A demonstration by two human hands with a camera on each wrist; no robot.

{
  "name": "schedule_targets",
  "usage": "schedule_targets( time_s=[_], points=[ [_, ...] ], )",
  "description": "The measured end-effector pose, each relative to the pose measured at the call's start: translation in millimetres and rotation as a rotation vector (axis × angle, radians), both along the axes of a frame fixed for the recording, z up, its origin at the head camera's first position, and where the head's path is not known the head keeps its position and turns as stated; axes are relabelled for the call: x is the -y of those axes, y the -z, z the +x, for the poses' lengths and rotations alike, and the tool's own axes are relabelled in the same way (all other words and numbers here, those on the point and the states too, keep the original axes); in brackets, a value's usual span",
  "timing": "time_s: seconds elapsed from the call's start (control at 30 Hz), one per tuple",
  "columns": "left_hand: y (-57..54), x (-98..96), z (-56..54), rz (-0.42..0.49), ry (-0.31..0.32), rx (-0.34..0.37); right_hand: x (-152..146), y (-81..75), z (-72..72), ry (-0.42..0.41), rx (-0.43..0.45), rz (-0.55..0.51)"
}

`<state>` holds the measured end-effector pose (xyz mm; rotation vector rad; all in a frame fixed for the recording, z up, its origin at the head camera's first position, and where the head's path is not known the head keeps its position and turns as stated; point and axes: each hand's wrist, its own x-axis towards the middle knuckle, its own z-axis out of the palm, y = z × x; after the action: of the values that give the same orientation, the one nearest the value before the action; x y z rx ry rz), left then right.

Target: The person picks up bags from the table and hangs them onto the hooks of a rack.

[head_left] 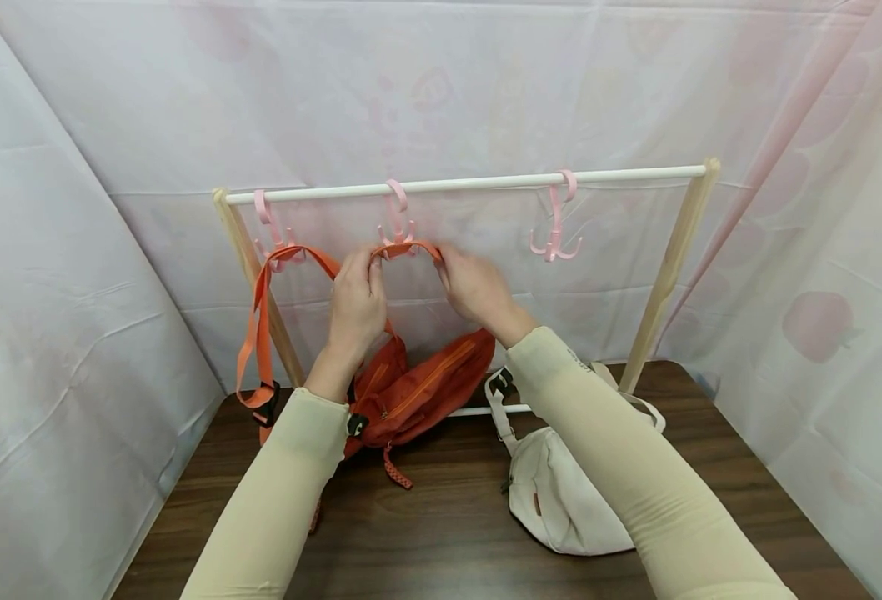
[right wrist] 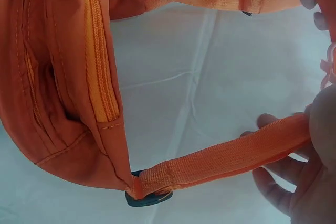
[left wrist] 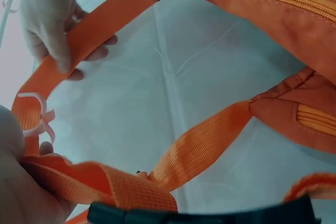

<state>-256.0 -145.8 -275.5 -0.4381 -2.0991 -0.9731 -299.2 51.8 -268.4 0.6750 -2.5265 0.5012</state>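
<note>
Both hands are gripping the flat orange webbing strap [right wrist: 226, 153] here: the left hand [head_left: 356, 304] is pinching one side, the right hand [head_left: 478, 287] the other, so the strap is arching between them. The soft rust-orange fabric bag with zips [head_left: 433, 383] is hanging just below the hands. Right between the fingertips, the pink plastic multi-prong hook [head_left: 398, 204] is hanging off the white rod [head_left: 471, 184]; I can't tell if the strap is actually sitting in the prongs.

My two cents: looks like a strap-hanging step, so I'd be keeping both hands level, laying the strap flat over a prong, and letting the hook take the weight before releasing. Watch the long orange strap loop [head_left: 253, 342] left of the left hand; it's draping over another pink hook [head_left: 263, 208] and could be snagging.
</note>
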Motion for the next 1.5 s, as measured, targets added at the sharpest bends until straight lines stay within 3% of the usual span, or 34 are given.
schedule_targets(
  time_s=[0.13, 0.43, 0.6, 0.93, 1.2, 1.5],
  points=[
    [0.4, 0.9, 0.9, -0.015, -0.021, 0.031, 1, -3.1, 0.9, -0.033, -0.029, -0.019],
    [5.1, 4.2, 3.2, 0.000, -0.049, 0.095, 6, -6.7, 0.7, -0.102, 0.100, -0.002],
    [14.5, 6.3, 4.4, 0.012, -0.087, 0.135, 5, -4.3, -0.7, -0.124, 0.143, -0.004],
    [38.3, 9.2, 12.8, 0.070, -0.083, 0.200, -4, 12.3, -2.6, -0.144, 0.167, -0.005],
    [51.6, 10.5, 25.1, 0.087, -0.088, 0.144, -13, 26.6, 2.4, -0.150, 0.188, -0.011],
    [56.4, 12.5, 39.9, 0.062, -0.096, 0.101, -24, 39.8, 6.8, -0.169, 0.171, -0.075]
  ],
)
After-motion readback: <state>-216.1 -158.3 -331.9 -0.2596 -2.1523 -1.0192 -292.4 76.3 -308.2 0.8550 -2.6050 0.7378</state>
